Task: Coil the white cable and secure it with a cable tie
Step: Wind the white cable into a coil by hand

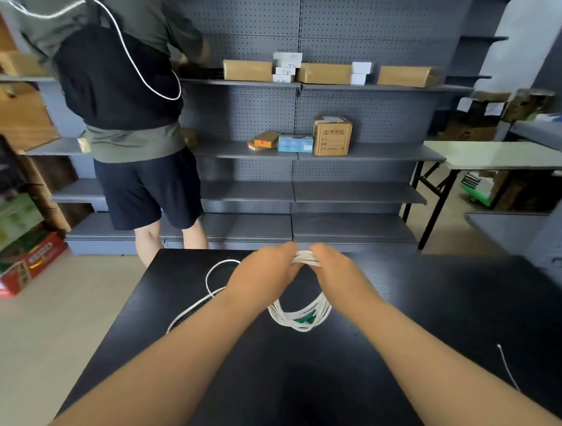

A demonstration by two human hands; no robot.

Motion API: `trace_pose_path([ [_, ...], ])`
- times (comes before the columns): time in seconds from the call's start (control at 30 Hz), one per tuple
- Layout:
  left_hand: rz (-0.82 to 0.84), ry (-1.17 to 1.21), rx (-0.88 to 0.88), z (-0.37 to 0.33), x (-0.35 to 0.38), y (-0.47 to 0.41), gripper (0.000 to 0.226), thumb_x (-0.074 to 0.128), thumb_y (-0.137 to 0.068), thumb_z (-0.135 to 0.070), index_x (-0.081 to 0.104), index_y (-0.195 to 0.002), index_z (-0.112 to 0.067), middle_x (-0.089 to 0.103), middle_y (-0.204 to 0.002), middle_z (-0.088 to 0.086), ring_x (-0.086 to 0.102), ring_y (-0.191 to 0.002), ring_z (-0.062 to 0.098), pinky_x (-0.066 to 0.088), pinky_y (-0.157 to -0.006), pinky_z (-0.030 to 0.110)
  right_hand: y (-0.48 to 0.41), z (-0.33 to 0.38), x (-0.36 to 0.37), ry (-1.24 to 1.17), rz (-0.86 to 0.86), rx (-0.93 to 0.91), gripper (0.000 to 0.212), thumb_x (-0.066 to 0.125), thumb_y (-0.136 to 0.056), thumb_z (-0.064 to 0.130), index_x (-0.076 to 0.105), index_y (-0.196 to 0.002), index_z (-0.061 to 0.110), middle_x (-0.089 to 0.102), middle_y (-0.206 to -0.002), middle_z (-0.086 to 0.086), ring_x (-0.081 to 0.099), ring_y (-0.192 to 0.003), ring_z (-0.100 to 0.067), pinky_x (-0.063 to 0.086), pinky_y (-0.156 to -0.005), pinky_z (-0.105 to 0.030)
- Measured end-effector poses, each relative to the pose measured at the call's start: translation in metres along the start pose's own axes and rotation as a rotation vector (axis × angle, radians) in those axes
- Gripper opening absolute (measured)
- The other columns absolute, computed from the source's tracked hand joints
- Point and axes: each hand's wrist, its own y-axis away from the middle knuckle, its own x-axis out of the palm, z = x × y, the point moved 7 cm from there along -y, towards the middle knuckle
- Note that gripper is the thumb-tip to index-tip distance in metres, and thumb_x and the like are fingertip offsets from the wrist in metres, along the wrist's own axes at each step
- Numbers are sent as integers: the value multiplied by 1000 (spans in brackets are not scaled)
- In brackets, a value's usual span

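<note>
Cable tie (508, 369): thin, lying on table (429, 313), right side, well apart from the coil.
White cable (301, 320): light, limp, probably springy; coil over the table, tail trailing left.
Left hand (265, 269), right hand (335, 269): close together, both gripping the bunched loops at the coil's top, judged the best hold.

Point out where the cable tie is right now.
Head view: the cable tie lies untouched on the black table at lower right, right of the right forearm, well apart from the white cable coil.
</note>
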Motion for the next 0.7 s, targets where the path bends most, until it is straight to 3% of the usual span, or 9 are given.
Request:
trace_pose_path([
  [0.17,76,300,-120,3,29,12,21,52,-91,-33,53,-89,-12,66,-79,5,62,-74,24,48,-68,38,16,-14,-4,-29,-8,2,15,36,-98,20,48,-101,12,54,-94,-7,52,-83,-27,45,-73,-40],
  [0.3,54,496,-196,-1,36,20,14,57,-89,-27,51,-77,-22,65,-69,-5,64,-70,14,45,-64,23,22,-28,-15,-111,-51,23,8,37,-95,12,42,-89,14,49,-86,-5,46,-77,-25,39,-68,-35],
  [0.43,12,651,-239,-10,32,26,10,60,-87,-23,53,-82,-21,66,-70,-3,67,-67,11,47,-63,18,25,-43,-28,-309,-123,112,10,36,-94,9,44,-89,12,48,-75,-4,48,-72,-25,45,-68,-40],
  [0.5,-18,719,-252,-13,26,27,7,61,-87,-24,55,-88,-20,68,-74,0,67,-70,11,49,-68,25,28,-50,-36,-483,-170,198,12,37,-96,14,46,-90,10,48,-71,-2,51,-69,-24,43,-61,-34],
  [0.6,-60,740,-228,-20,14,27,6,57,-91,-25,54,-94,-22,68,-73,3,65,-63,4,49,-64,23,32,-58,-45,-711,-233,298,16,39,-97,16,45,-83,12,48,-70,-3,54,-67,-24,40,-56,-30],
  [0.7,-113,616,-177,-29,2,24,3,51,-94,-26,50,-91,-26,66,-67,4,59,-55,1,45,-54,16,33,-60,-48,-751,-238,326,23,39,-97,18,43,-75,18,51,-72,-3,56,-67,-23,43,-58,-30],
])
